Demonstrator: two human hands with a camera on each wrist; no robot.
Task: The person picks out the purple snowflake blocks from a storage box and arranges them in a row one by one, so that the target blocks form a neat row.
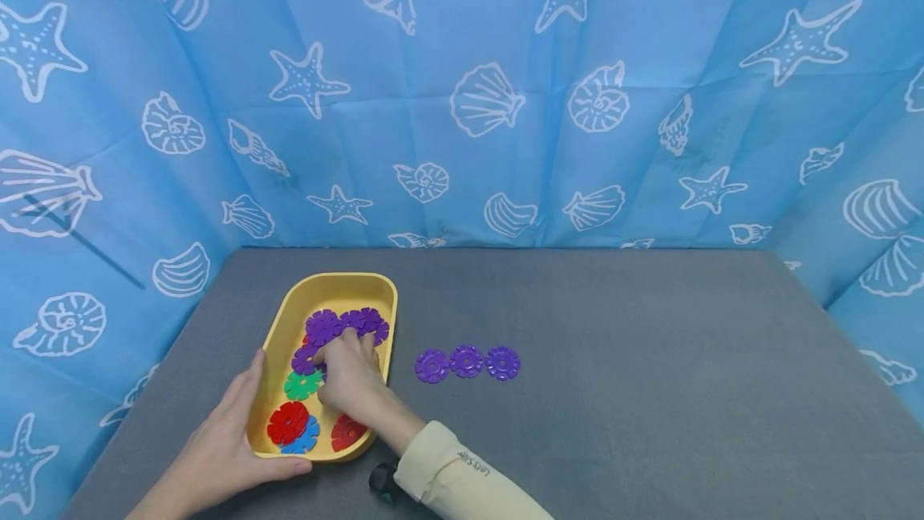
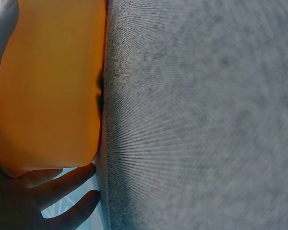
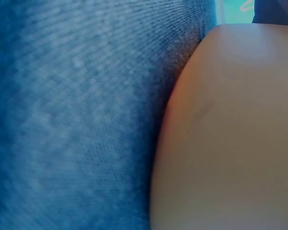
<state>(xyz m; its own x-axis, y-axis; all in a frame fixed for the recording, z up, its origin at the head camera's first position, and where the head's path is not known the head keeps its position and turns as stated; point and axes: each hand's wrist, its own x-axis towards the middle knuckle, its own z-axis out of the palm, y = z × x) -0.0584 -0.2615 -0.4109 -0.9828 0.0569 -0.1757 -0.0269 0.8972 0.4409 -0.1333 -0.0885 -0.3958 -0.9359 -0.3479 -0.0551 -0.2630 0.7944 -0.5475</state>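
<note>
Two hands at the yellow tray [image 1: 285, 326]: the left hand [image 1: 227, 436] clasps its near-left rim, fingers wrapped along the wall; the right hand [image 1: 351, 379] reaches inside, fingertips on a purple disc [image 1: 306, 359], grip unclear. Three purple discs [image 1: 467, 362] lie in a row just right, on the grey table [image 1: 650, 392].

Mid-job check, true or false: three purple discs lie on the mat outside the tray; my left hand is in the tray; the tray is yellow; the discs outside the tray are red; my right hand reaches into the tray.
1. Three purple discs lie in a row on the mat, outside the tray: true.
2. Left hand is in the tray: false, it grips the tray's outer near-left edge.
3. Tray is yellow: true.
4. The discs outside are red: false, purple; a red disc lies inside the tray.
5. Right hand reaches into the tray: true, among purple pieces.
</note>
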